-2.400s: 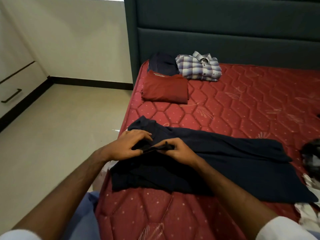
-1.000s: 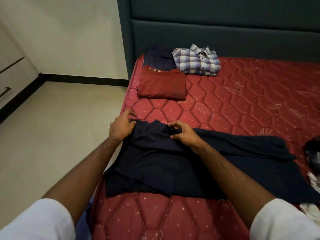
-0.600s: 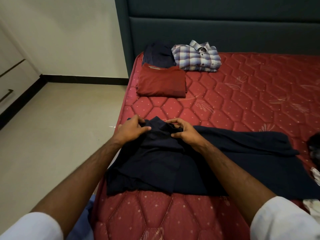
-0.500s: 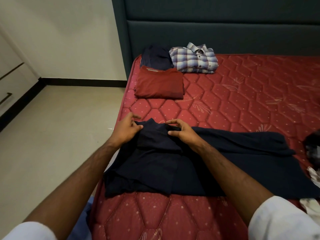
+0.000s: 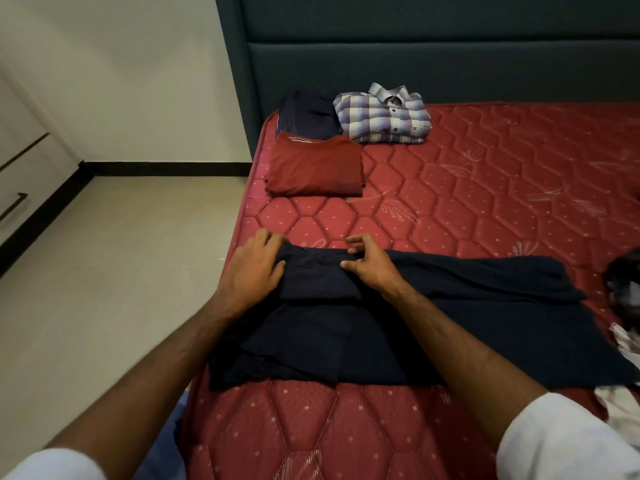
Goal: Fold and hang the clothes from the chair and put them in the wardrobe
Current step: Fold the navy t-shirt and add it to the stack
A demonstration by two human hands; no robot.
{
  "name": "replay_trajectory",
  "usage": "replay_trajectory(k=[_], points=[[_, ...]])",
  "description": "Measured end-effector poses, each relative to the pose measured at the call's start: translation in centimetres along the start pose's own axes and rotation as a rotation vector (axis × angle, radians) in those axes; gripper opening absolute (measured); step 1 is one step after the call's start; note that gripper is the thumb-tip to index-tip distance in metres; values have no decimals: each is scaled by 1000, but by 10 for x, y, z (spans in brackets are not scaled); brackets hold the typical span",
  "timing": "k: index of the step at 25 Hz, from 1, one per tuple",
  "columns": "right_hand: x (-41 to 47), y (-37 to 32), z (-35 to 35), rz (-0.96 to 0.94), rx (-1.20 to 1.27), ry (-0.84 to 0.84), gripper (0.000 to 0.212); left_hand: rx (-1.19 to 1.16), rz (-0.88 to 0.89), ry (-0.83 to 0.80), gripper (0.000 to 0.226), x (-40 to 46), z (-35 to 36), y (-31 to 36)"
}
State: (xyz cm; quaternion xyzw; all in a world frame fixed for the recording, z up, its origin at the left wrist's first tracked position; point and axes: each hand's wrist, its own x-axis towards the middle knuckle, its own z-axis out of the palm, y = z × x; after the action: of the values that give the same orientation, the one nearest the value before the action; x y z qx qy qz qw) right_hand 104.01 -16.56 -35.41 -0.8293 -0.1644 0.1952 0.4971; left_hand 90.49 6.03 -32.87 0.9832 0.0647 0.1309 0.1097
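Trousers [image 5: 398, 327], dark navy, lie flat across near edge of red mattress [image 5: 485, 188], legs running right, left end folded over in layers. Left hand [image 5: 254, 268] rests on far-left corner of the fold, fingers curled over the cloth edge, gripping it. Right hand [image 5: 369, 259] just beside it, thumb and fingers pinching the same far edge. Both forearms bare, white sleeves at frame bottom. Farther up the mattress: folded maroon shirt [image 5: 315, 166], dark folded garment [image 5: 308, 114] behind it, folded plaid shirt [image 5: 384, 116] to its right, near teal headboard [image 5: 415, 46]. Unsorted clothes [image 5: 623, 306] at right edge. Beige floor [image 5: 104, 271] left; drawer [image 5: 17, 174] at far left.
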Motion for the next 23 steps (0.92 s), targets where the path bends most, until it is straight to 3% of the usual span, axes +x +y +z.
replay_trajectory(k=[2,5,7,10,13,15,19,23], points=[[-6,1,-5,-63,-145,0,44,129,38,-67,40,3,12,8],[-29,6,-3,-528,-605,186,30,237,101,-200,56,-13,34,11],[-46,18,4,-695,-757,60,40,214,36,-261,67,-23,44,10],[-62,43,-2,-547,-872,-156,66,240,-35,-261,69,-22,51,4],[-67,57,-49,-400,-881,-116,72,381,42,-204,55,-12,45,8],[-70,66,-95,-324,-918,-26,66,441,165,-111,43,0,38,26],[-83,101,-190,-185,-982,114,43,298,422,-37,36,32,46,112],[-86,133,-263,-75,-704,238,15,225,573,-121,30,58,84,207]])
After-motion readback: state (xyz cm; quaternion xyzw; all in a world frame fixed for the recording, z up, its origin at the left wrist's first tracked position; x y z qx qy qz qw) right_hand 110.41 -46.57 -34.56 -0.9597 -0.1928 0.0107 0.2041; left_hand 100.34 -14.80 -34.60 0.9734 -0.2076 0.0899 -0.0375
